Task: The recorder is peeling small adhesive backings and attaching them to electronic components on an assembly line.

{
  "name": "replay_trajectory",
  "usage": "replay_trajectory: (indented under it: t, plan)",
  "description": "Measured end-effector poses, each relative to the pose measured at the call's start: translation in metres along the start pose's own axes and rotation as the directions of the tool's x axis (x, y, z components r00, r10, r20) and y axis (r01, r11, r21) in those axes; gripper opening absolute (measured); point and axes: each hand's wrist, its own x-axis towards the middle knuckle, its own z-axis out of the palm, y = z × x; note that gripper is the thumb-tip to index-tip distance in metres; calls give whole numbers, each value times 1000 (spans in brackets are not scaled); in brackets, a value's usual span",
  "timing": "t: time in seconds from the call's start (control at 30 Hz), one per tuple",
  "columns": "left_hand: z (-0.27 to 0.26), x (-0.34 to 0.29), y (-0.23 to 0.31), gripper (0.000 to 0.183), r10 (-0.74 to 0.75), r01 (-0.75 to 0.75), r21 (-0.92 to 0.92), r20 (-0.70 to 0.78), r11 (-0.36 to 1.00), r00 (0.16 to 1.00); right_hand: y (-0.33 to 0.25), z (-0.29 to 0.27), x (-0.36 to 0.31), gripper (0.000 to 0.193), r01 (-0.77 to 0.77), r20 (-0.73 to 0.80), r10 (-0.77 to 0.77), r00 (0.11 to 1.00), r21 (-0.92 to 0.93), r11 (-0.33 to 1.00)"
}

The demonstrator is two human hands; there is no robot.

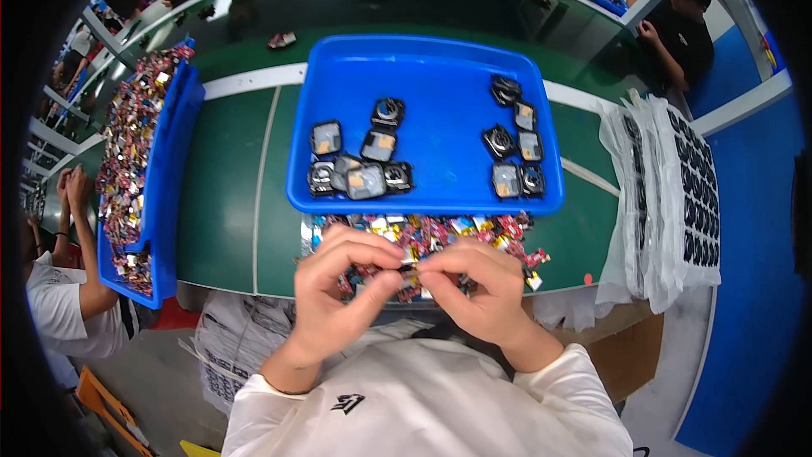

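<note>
My left hand (340, 292) and my right hand (478, 294) meet at the table's near edge, in front of my chest. Thumb and forefinger of each are pinched together, tip to tip with the other hand. Whatever lies between the fingertips is small and mostly hidden; I cannot make out its kind. Just beyond and under the fingers spreads a pile of small electronic parts (440, 228) in red, yellow, silver and blue. Behind it stands a shallow blue tray (448, 131). Several small black casings with grey inner faces (365, 180) lie in its left part, and more black casings (499, 142) along its right.
At the left, a long blue bin (165, 228) is heaped with similar small parts. White plastic-wrapped stacks of black pieces (694, 186) stand at the right. A green conveyor belt (406, 4) runs across the back. Other people sit at the left, far left and far right.
</note>
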Motion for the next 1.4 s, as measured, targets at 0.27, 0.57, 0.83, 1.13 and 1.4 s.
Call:
replay_trajectory:
  t: [0.27, 0.57, 0.83, 1.13, 1.4]
  plan:
    - [-3, -6, 3, 9, -12, 15, -20, 141, 1000, 990, -5, -16, -12, 18, -224, 170, 204, 964, 112, 968]
    - [8, -8, 1, 18, -79, 45, 127, 279, 991, 957, 3, -13, -17, 19, 34, -18, -35, 999, -51, 998]
    - [10, -4, 4, 9, 93, -108, 67, 198, 992, 976, 10, -16, -20, 22, -63, -100, 91, 991, 250, 966]
    - [15, -6, -4, 8, 72, -4, -176, 382, 984, 921, 3, -16, -26, 19, -133, 103, 89, 991, 605, 785]
    - [12, -15, -2, 5, -134, 171, -224, 171, 959, 976, -9, -14, -15, 19, -185, 177, 119, 977, 424, 886]
